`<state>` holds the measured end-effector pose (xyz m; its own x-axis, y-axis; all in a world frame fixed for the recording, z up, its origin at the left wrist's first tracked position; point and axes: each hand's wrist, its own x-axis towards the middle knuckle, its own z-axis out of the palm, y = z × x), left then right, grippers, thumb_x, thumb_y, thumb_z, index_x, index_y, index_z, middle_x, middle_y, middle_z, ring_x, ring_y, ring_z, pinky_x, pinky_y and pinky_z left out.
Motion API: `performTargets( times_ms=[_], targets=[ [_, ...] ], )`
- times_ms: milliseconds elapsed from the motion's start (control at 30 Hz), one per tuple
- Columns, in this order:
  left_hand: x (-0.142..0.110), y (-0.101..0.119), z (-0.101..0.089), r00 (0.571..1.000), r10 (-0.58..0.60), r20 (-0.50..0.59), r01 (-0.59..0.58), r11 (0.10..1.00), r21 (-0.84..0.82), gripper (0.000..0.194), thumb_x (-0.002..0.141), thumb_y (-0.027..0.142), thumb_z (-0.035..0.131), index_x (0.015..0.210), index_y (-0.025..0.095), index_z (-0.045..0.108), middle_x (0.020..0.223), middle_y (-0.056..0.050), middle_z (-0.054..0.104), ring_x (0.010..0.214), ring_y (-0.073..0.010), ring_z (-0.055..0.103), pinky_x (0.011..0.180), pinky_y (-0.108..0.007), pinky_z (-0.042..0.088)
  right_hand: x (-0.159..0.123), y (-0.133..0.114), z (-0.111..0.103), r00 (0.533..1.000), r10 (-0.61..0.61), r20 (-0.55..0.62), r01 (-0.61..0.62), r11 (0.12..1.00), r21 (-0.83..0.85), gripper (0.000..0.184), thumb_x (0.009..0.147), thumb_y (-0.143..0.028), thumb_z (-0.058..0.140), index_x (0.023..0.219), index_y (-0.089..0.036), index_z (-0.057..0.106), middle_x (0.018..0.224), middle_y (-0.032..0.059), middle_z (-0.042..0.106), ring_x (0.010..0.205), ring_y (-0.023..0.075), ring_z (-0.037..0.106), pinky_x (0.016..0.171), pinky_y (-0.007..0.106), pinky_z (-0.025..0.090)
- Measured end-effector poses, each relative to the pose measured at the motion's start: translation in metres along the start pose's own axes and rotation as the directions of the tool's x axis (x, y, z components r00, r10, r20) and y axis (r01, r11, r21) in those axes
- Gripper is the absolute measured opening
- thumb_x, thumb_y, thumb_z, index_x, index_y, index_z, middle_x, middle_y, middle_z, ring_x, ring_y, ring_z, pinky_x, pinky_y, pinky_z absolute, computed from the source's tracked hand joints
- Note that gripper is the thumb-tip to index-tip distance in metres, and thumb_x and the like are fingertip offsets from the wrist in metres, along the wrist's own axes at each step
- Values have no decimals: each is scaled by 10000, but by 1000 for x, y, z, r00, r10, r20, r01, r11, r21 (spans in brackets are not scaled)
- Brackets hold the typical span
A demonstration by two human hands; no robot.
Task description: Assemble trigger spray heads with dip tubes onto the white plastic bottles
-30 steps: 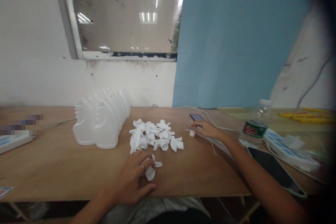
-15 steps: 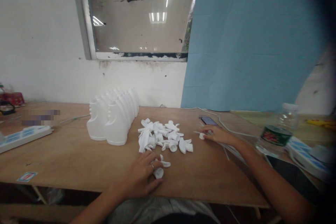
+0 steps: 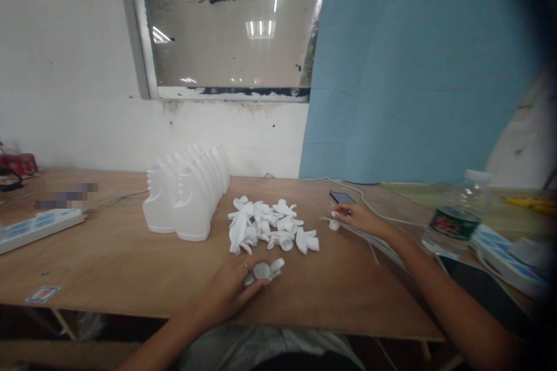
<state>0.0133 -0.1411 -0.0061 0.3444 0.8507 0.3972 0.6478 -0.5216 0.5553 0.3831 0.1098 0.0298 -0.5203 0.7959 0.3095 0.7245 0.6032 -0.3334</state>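
My left hand point(image 3: 235, 281), with a ring on one finger, is closed around a white plastic spray trigger head point(image 3: 262, 271) just above the table's front part. The round open collar of this head faces up toward me. Beyond it lies a loose pile of white spray trigger heads point(image 3: 261, 223). My right hand point(image 3: 351, 216) is farther off to the right, its fingers pinched beside a small white round piece point(image 3: 334, 224) and over several thin white tubes point(image 3: 372, 237). What exactly the fingertips grip is too small to make out.
White bottles point(image 3: 191, 208) stand in two rows left of the pile. Behind my right hand lies a phone point(image 3: 342, 197). A water bottle point(image 3: 456, 220), a dark tablet-like slab point(image 3: 483, 295) and a power strip point(image 3: 509, 258) are at right; another power strip point(image 3: 41, 227) is at left.
My left hand has turned the spray trigger head so its round collar faces up, and raised it slightly. My right hand has stayed nearly in place, fingers shifting a little by the tubes.
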Motion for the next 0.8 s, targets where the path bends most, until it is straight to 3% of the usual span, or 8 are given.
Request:
performTargets(
  times_ms=[167, 267, 367, 500, 633, 800],
  targets=[
    [-1, 1, 1, 1000, 16, -9, -16, 995, -99, 410, 930, 307, 488, 1337, 257, 484, 1296, -79, 583, 1172, -242, 549, 1016, -394, 422, 1, -5, -9, 988, 32, -151, -26, 999, 43, 359, 796, -519, 521, 742, -190, 653, 740, 67, 684, 719, 245, 626, 669, 339, 467],
    [-2, 1, 5, 998, 52, 27, -48, 988, -144, 470, 918, 244, 485, 1385, 286, 448, 1381, -64, 524, 1248, -241, 497, 1073, -411, 374, -2, -27, -13, 979, 7, -203, -3, 1000, 21, 336, 829, -497, 502, 755, -204, 647, 735, 58, 683, 712, 241, 620, 671, 339, 458],
    [-2, 3, 11, 998, 37, 42, -27, 975, -220, 510, 922, 257, 494, 1420, 300, 396, 1418, -57, 490, 1281, -248, 466, 1099, -431, 342, -17, -72, -9, 963, -56, -264, 56, 998, -8, 293, 876, -463, 483, 795, -229, 640, 768, 54, 692, 702, 229, 621, 660, 331, 453],
    [-2, 4, 19, 998, -23, 51, 37, 953, -299, 478, 921, 292, 524, 1383, 241, 409, 1352, -87, 532, 1228, -247, 500, 1065, -419, 377, -54, -149, 14, 932, -210, -294, 214, 977, -21, 216, 928, -381, 474, 863, -254, 636, 835, 61, 709, 782, 230, 649, 714, 333, 479],
    [0, 2, 22, 998, -20, 63, 40, 943, -330, 365, 921, 288, 536, 1276, 211, 496, 1205, -73, 611, 1104, -220, 569, 985, -369, 440, -84, -204, 48, 837, -398, -375, 414, 909, -40, 182, 965, -248, 452, 910, -209, 621, 810, 46, 692, 757, 194, 636, 715, 324, 485],
    [-1, 2, 21, 999, 14, 38, -3, 960, -280, 475, 932, 294, 532, 1390, 250, 417, 1368, -63, 530, 1265, -228, 472, 1100, -402, 336, -90, -220, 78, 713, -562, -419, 583, 807, -90, 170, 947, -149, 460, 986, -179, 623, 869, 68, 686, 807, 198, 628, 755, 338, 503]
  ],
)
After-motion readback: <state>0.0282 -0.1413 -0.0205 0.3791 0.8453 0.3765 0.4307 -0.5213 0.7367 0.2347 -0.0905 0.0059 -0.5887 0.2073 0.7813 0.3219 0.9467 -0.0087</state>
